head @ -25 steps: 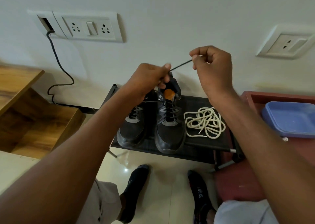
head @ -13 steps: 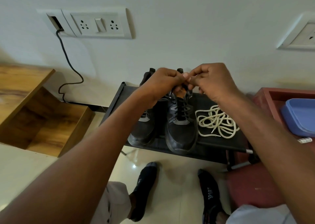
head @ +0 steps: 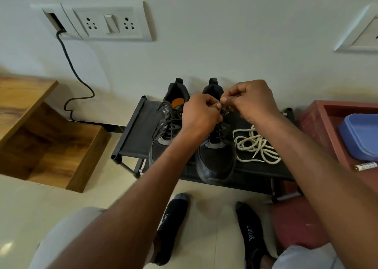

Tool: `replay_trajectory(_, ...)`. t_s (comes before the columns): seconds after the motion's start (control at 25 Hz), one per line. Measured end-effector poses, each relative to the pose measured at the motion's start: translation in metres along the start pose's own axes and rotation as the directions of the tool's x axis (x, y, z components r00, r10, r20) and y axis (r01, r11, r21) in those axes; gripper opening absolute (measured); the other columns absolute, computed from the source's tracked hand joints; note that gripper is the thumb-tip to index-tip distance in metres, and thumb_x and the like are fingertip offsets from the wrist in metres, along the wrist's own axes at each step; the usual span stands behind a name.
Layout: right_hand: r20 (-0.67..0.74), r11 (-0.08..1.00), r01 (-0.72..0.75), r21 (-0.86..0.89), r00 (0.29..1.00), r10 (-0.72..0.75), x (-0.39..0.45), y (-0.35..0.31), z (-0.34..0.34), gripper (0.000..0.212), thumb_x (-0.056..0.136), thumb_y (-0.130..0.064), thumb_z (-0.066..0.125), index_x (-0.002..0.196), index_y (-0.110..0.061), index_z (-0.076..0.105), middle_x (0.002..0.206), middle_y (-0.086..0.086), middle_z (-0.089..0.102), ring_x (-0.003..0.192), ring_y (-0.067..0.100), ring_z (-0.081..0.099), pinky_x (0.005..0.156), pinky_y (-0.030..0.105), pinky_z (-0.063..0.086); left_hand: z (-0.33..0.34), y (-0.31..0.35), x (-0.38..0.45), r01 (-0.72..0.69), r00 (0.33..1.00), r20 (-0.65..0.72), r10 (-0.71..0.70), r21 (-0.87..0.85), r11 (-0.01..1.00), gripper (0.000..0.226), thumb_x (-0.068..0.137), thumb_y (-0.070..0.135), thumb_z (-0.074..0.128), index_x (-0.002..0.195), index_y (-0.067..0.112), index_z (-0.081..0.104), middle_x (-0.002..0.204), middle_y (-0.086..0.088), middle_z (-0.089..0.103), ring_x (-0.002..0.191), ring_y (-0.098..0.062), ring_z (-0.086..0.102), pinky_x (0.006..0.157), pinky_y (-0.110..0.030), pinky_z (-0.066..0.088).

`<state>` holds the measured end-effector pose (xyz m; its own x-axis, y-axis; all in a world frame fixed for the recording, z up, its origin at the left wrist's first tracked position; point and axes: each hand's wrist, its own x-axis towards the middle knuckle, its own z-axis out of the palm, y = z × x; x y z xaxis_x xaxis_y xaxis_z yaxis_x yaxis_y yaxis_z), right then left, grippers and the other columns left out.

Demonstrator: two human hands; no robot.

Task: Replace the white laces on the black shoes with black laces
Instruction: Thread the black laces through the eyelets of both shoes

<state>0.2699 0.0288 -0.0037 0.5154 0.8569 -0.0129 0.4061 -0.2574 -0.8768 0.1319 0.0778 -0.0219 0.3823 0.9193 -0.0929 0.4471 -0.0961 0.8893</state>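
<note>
Two black shoes stand side by side on a low black rack. The left shoe carries black laces. Black laces also cross the right shoe. My left hand and my right hand meet fingertip to fingertip over the top of the right shoe. Both pinch the black lace ends there. The ends themselves are mostly hidden by my fingers. A loose heap of white laces lies on the rack right of the right shoe.
A wooden step unit stands at the left. A red cabinet with a blue lid is at the right. A black cable hangs from the wall socket. My socked feet rest on the tiled floor below the rack.
A second ago my hands were apart, pulling a black lace taut above the right shoe. They have come together and dropped to the shoe's top, and the view has shifted.
</note>
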Motion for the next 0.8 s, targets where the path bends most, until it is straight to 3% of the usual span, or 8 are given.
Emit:
replay_trajectory(0.08,0.033,0.999,-0.021,0.035,0.999,0.020,0.003,0.002,-0.002,0.008,0.089,-0.015,0.081,0.086,-0.023,0.081,0.078,-0.008,0.077,0.063,-0.002,0.069,0.051,0.011,0.046,0.000,-0.001,-0.001,0.007,1.000,-0.003,-0.007,-0.012,1.000,0.010,0.098,0.015,0.068,0.090,0.014,0.074,0.069,-0.003,0.076,0.066,-0.016,0.075,0.063,-0.038,0.063)
replay_trajectory(0.16,0.065,0.998,-0.026,0.058,0.998,0.022,0.006,0.001,0.004,0.009,0.091,-0.016,0.079,0.086,-0.023,0.081,0.078,-0.006,0.077,0.069,0.002,0.070,0.059,0.018,0.049,-0.006,0.002,-0.003,0.010,1.000,0.001,-0.010,-0.076,0.997,0.007,0.098,0.014,0.070,0.095,0.010,0.075,0.074,-0.006,0.077,0.067,-0.018,0.076,0.052,-0.026,0.053)
replay_trajectory(0.28,0.059,0.997,-0.009,0.070,0.998,0.005,0.006,0.002,0.013,0.018,0.097,-0.012,0.069,0.093,-0.026,0.081,0.084,-0.006,0.077,0.079,0.008,0.071,0.068,0.025,0.049,-0.017,0.003,-0.003,0.038,0.999,0.003,-0.038,-0.113,0.993,0.009,0.098,0.012,0.071,0.091,0.008,0.074,0.075,-0.011,0.076,0.060,-0.022,0.072,0.043,-0.020,0.045)
replay_trajectory(0.36,0.100,0.992,0.061,-0.114,0.994,-0.049,0.006,0.012,0.014,0.034,0.097,-0.003,0.059,0.105,-0.029,0.080,0.089,-0.007,0.072,0.085,0.012,0.069,0.073,0.028,0.049,-0.019,-0.005,-0.003,0.029,1.000,-0.006,-0.029,0.005,1.000,0.007,0.098,0.012,0.071,0.091,0.012,0.074,0.072,-0.009,0.076,0.052,-0.019,0.070,0.041,-0.021,0.047)
replay_trajectory(0.48,0.236,0.893,0.147,-0.425,0.971,-0.047,0.005,0.025,0.017,0.048,0.093,0.001,0.057,0.119,-0.034,0.075,0.101,-0.001,0.064,0.092,0.020,0.063,0.071,0.027,0.043,-0.017,-0.017,0.006,-0.076,0.996,-0.027,0.085,0.247,0.966,0.007,0.095,0.015,0.073,0.098,0.020,0.075,0.072,-0.002,0.075,0.053,-0.016,0.071,0.053,-0.033,0.061)
replay_trajectory(0.64,0.163,0.910,0.129,-0.393,0.984,-0.069,0.008,0.029,0.022,0.021,0.095,-0.012,0.073,0.107,-0.030,0.076,0.093,-0.006,0.063,0.089,0.016,0.062,0.073,0.027,0.045,-0.013,-0.016,0.018,-0.120,0.991,-0.010,0.131,0.350,0.929,0.008,0.093,0.020,0.075,0.095,0.025,0.082,0.071,0.005,0.072,0.066,-0.017,0.072,0.068,-0.040,0.064)
replay_trajectory(0.8,0.091,0.967,0.040,-0.253,0.996,-0.018,0.008,0.032,0.022,0.015,0.091,-0.013,0.079,0.094,-0.027,0.078,0.075,-0.008,0.065,0.079,0.011,0.067,0.076,0.032,0.055,-0.010,-0.011,0.022,-0.140,0.989,0.017,0.147,0.421,0.896,0.013,0.093,0.015,0.074,0.100,0.021,0.083,0.069,0.007,0.068,0.067,-0.018,0.071,0.071,-0.041,0.064)
